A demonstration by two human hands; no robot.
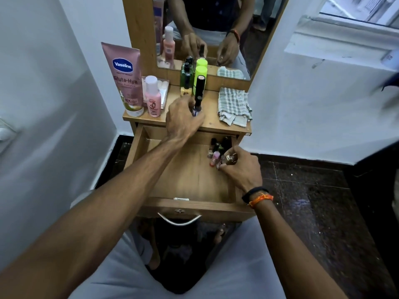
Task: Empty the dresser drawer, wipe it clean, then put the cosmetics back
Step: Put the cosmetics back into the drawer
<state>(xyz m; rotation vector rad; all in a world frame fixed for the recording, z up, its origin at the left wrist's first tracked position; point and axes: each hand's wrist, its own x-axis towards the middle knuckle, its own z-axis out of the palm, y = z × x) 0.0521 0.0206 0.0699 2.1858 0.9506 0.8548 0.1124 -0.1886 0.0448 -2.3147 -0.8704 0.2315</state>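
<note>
The wooden dresser drawer (190,180) is pulled out below the dresser top (212,114). My left hand (183,117) is on the dresser top, closed around the base of an upright black tube (199,89). My right hand (241,167) is inside the drawer at its far right corner, gripping a small clear bottle (230,158). Beside it stand a small pink bottle (214,158) and several dark little cosmetics (218,144). A checked cloth (234,106) lies crumpled on the right of the dresser top.
On the dresser top stand a pink Vaseline tube (125,78), a pink bottle with white cap (152,97), a green bottle (186,79) and a neon-green-capped bottle (201,71). A mirror (205,33) rises behind. White walls close in left and right; dark floor lies right.
</note>
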